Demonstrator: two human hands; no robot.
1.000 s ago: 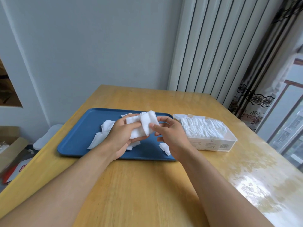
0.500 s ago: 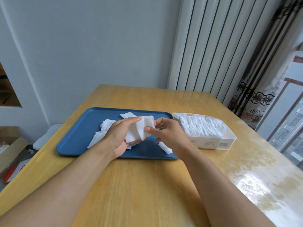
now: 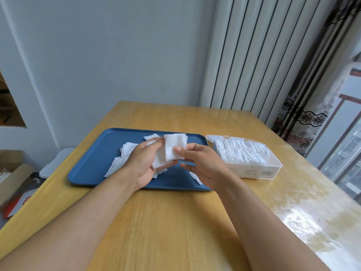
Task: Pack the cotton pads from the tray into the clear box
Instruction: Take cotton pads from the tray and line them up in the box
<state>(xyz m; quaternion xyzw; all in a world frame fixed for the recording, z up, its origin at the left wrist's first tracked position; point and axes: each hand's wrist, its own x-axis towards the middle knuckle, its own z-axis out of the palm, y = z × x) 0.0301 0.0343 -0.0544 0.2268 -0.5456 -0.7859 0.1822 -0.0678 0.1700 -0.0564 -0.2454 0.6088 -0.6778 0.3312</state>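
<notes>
The person is holding a small stack of cotton pads (image 3: 173, 148) between both hands above the blue tray (image 3: 91, 165). The right hand (image 3: 203, 165) is pinching the stack's right edge, with the thumb pressing on its front face and the fingers curling behind. The left hand (image 3: 141, 163) is cradling the pads from the left and below, its fingers lying mostly straight against them. The pads are looking white, square and thin, with a fine woven texture; their edges are not quite lining up, so a lower layer is sticking out beneath the top one toward the left palm.

More loose pads (image 3: 125, 155) are lying on the tray just left of and behind the grip, some overlapping, and one (image 3: 195, 178) is peeking out under the right wrist. To the right of the grip, just beside the tray, the clear box (image 3: 252, 172) is sitting open, with a row of white pads (image 3: 240, 153) standing on edge and filling most of it.

Tray and box are resting on a wooden table (image 3: 166, 222), whose right side is shining with window light. Behind the table a pale wall (image 3: 117, 55) is standing, with a white ribbed panel (image 3: 254, 55) and a patterned curtain (image 3: 304, 118) to the right, and a cardboard box (image 3: 13, 173) on the floor to the left.
</notes>
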